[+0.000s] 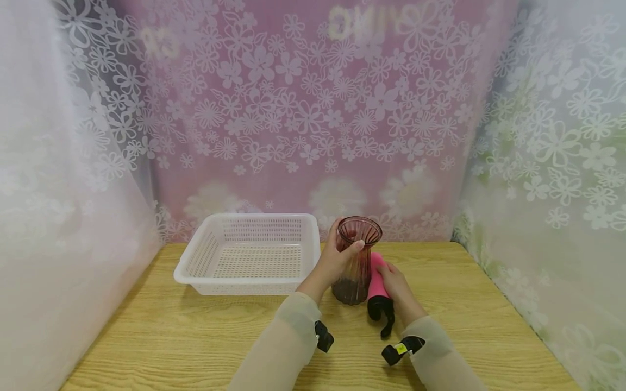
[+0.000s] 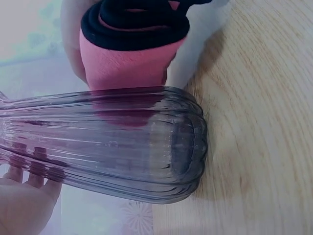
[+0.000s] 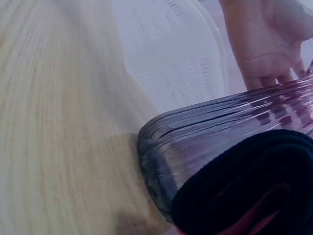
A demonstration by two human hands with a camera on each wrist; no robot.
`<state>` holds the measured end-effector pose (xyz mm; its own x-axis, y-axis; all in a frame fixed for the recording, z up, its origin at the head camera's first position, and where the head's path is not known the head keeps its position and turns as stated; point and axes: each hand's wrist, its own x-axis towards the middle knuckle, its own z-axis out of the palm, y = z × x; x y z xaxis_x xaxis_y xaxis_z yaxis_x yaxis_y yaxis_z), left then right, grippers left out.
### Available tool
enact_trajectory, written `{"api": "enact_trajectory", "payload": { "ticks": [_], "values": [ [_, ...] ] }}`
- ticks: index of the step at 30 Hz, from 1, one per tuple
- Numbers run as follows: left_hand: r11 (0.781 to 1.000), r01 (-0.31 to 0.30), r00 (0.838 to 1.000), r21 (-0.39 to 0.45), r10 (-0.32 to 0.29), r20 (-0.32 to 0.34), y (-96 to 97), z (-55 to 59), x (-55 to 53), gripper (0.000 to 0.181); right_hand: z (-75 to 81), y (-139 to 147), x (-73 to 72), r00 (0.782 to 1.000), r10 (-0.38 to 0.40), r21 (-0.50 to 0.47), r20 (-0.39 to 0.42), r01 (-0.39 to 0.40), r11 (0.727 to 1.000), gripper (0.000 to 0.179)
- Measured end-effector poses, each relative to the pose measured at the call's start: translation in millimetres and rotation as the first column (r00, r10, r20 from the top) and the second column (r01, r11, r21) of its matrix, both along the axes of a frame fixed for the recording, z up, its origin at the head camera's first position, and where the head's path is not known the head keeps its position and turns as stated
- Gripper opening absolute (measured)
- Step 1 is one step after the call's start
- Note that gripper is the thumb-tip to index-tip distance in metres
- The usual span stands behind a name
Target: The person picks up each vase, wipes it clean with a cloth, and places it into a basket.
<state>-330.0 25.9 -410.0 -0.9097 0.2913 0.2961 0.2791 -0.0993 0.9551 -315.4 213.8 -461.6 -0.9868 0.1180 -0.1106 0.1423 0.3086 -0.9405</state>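
Note:
A ribbed, purple-tinted glass vase [image 1: 353, 279] with a flared rim stands upright on the wooden table. My left hand [image 1: 332, 258] grips its upper part, thumb on the near side. In the left wrist view, that hand's fingers [image 2: 36, 176] show through the glass. Just right of the vase, my right hand [image 1: 398, 285] holds a rolled pink cloth item [image 1: 378, 279] with black coiled edging at its lower end. A black end hangs loose from the roll. The right wrist view has the black coil [image 3: 239, 183] in front of the vase; the right hand is hidden there.
A white perforated plastic basket [image 1: 249, 288] sits left of the vase near the back of the wooden table [image 1: 195, 342]. Floral-patterned curtains [image 1: 303, 136] enclose the table at the back and on both sides.

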Motion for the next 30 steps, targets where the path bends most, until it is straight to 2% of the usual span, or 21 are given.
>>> {"api": "enact_trajectory", "payload": {
  "ticks": [3,11,14,20,25,30],
  "values": [
    [1.000,-0.002,1.000,-0.023,0.002,-0.003,-1.0,0.5,-0.8,0.093,4.7,3.0,0.6,1.000,0.005,-0.013,0.000,-0.005,1.000,0.056],
    [0.999,0.037,0.999,-0.023,-0.036,0.005,-3.4,2.4,-3.5,0.091,19.5,9.1,4.4,1.000,-0.002,-0.071,0.010,0.003,0.997,0.060],
    [0.998,0.061,0.998,-0.011,-0.060,0.018,-5.9,4.4,-5.5,0.086,24.5,10.8,6.2,1.000,-0.007,-0.089,0.015,0.008,0.996,0.062],
    [0.989,0.147,0.987,0.024,-0.149,0.066,-14.1,6.0,-13.2,0.084,32.0,12.4,9.1,1.000,-0.007,-0.075,0.000,0.007,0.997,0.061],
    [0.985,0.172,0.980,-0.022,-0.169,0.101,-19.5,6.7,-18.2,0.083,38.0,12.9,11.7,1.000,-0.006,-0.091,-0.010,0.005,0.996,0.060],
    [0.984,0.164,0.983,-0.070,-0.157,0.097,-21.8,8.2,-17.5,0.078,44.1,12.9,15.5,1.000,-0.007,-0.106,-0.005,0.007,0.994,0.063]
  ]
}}
